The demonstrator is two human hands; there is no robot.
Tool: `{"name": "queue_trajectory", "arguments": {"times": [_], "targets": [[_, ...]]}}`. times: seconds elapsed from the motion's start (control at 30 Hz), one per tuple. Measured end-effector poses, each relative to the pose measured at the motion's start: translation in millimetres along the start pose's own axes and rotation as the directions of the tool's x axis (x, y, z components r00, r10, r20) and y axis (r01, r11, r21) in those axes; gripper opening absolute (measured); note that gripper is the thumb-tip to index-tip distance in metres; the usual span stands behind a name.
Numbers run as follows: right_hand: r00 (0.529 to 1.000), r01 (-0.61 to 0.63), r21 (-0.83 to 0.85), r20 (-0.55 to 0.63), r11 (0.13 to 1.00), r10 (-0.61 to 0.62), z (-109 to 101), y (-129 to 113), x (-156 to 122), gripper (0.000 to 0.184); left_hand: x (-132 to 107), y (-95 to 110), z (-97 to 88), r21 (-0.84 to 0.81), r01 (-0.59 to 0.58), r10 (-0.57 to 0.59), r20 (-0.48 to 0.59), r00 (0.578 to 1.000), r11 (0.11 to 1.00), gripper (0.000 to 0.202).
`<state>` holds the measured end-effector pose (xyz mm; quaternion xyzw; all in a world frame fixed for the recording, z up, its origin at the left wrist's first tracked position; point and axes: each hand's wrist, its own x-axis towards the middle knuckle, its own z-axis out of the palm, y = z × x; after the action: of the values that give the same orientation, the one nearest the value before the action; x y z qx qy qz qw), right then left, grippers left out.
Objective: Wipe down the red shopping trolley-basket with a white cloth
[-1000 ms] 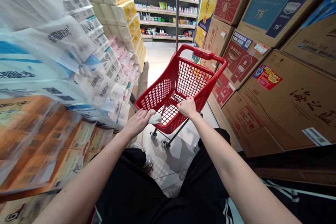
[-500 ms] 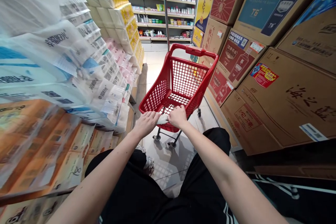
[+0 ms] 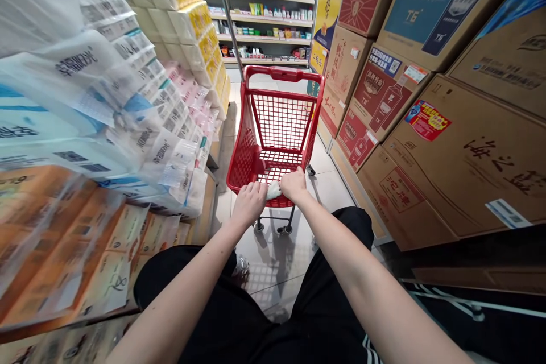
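Observation:
A red plastic shopping cart [image 3: 242, 153] with a grid basket stands on the aisle floor in front of me. Its basket slopes down toward my side. My left hand [image 3: 251, 203] is closed over the near rim, knuckles up. Close beside it, my right hand [image 3: 293, 183] is closed in a fist on the same rim. Between them a small white, crumpled, cloth-like piece [image 3: 273, 189] rests on the rim. I cannot tell which hand, if either, grips it. A grey metal pole [image 3: 232, 31] rises from the cart's far left corner.
Wrapped paper packs [image 3: 157, 142] are stacked along the left, with orange packs [image 3: 55, 239] lower down. Cardboard cartons [image 3: 460, 153] form a wall on the right. Shelves of small bottles and boxes [image 3: 273, 17] stand across the far end. Tiled floor [image 3: 268, 278] lies between my legs.
The cart has swung so its far end and pole moved left, and it now points more straight down the aisle. Both hands shifted slightly right, staying on the near rim.

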<state>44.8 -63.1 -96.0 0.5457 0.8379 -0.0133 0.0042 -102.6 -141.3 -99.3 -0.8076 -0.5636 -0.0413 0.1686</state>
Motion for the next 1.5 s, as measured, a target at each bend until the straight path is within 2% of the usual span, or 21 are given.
{"name": "queue_trajectory", "arguments": {"times": [0.13,0.3,0.5,0.63,0.8,0.97,1.27,1.37,1.5], "targets": [[1.000,0.025,-0.008,0.004,1.000,-0.025,1.4,-0.1,3.4,0.034,-4.3,5.1,-0.5,-0.014,0.048,-0.048,0.007,0.999,0.999,0.023],[0.992,0.108,-0.036,-0.056,0.993,-0.110,0.0,-3.0,-3.1,0.038,-8.8,-0.4,-1.2,-0.019,0.033,-0.032,0.035,0.999,0.999,0.021],[0.989,0.125,-0.047,-0.077,0.991,-0.129,-1.3,-8.4,-4.6,0.040,-14.7,-18.2,-3.6,-0.062,-0.028,0.033,0.081,0.996,0.998,0.021],[0.986,0.140,-0.046,-0.086,0.989,-0.144,-1.3,-9.2,-6.0,0.040,-25.6,-36.7,-1.6,-0.035,-0.011,0.013,0.060,0.998,0.999,0.023],[0.991,0.087,-0.034,-0.102,0.996,-0.090,-3.5,-14.2,-9.2,0.044,-32.7,-52.4,2.4,-0.050,-0.010,0.012,0.042,0.999,0.999,0.027],[0.994,0.083,-0.049,-0.063,0.995,-0.086,-5.2,-15.8,-11.1,0.040,-25.7,-44.7,2.1,-0.005,-0.009,0.009,0.076,0.997,1.000,0.025],[0.993,0.077,-0.038,-0.084,0.996,-0.080,-3.6,-7.0,-17.8,0.036,-6.6,-5.7,-7.5,-0.052,-0.099,0.101,0.036,0.994,0.994,0.020],[0.994,0.072,-0.035,-0.083,0.997,-0.074,-4.3,-4.4,-19.0,0.038,-4.9,-4.5,-6.5,-0.079,-0.104,0.106,0.021,0.994,0.991,0.024],[0.995,0.027,-0.030,-0.097,0.999,-0.030,-4.8,0.4,-19.1,0.044,-7.5,-17.4,-1.1,-0.081,-0.114,0.116,0.023,0.993,0.990,0.028]]}}
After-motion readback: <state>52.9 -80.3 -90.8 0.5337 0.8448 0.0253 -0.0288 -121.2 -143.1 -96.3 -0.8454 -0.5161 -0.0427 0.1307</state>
